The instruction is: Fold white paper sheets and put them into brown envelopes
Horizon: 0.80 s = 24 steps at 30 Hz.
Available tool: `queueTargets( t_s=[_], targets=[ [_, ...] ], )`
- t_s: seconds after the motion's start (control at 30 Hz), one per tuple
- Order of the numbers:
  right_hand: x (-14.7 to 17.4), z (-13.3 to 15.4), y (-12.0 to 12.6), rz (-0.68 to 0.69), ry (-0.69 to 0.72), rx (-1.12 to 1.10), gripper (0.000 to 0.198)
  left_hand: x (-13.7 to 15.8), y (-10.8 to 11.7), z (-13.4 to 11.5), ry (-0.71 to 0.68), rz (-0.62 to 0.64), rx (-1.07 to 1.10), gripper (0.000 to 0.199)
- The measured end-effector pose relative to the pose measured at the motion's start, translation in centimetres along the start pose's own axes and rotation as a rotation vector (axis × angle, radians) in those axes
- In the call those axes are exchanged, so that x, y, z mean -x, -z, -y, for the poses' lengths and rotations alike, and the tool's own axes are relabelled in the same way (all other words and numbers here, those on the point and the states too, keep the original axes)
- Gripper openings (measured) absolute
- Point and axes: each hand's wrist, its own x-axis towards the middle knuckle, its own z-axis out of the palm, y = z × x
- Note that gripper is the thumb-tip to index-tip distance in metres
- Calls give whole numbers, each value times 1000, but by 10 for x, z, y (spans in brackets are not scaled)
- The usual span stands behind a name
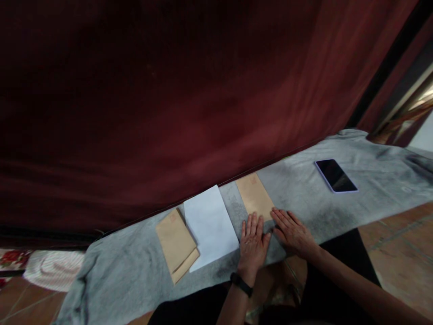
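Observation:
A tan paper envelope (254,195) lies flat on the grey cloth, with a faint reddish mark near its far end. My left hand (252,241) rests palm down at its near edge, fingers stretched out, a dark band around the wrist. Over the envelope's near right corner lie the fingertips of my right hand (293,231), which is also flat and open. To the left is a white sheet of paper (210,228). Beside that sheet, further left, are several tan envelopes (176,239), loosely stacked and partly overlapping.
The grey cloth (122,271) covers a long, narrow surface. A phone (335,176) with a purple edge lies on it at the right. Behind rises a dark red panel (203,113). Tiled floor (399,243) shows in front, and a striped white cloth (54,269) lies at far left.

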Motion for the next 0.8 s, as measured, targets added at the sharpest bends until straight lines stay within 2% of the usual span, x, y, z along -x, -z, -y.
queueTargets(
  t_s=[0.2, 0.37, 0.47, 0.67, 0.73, 0.8],
  targets=[
    [-1, 7, 2, -32, -78, 28, 59, 1, -3, -3, 37, 5, 1, 59],
    [-9, 35, -1, 3, 57, -50, 56, 1, -8, 0, 22, -4, -18, 63],
    [-7, 38, -5, -10, 49, -42, 54, 3, -12, -1, 37, -31, -24, 67],
    [3, 17, -10, -49, 15, 2, 57, 6, -23, -7, 213, -119, 107, 59],
    [4, 16, -11, -56, 8, 6, 57, 0, -26, -8, 308, -162, 208, 55],
    [3, 18, -14, -62, -8, 13, 57, -11, -29, -7, 342, -207, 315, 54]
  ],
)
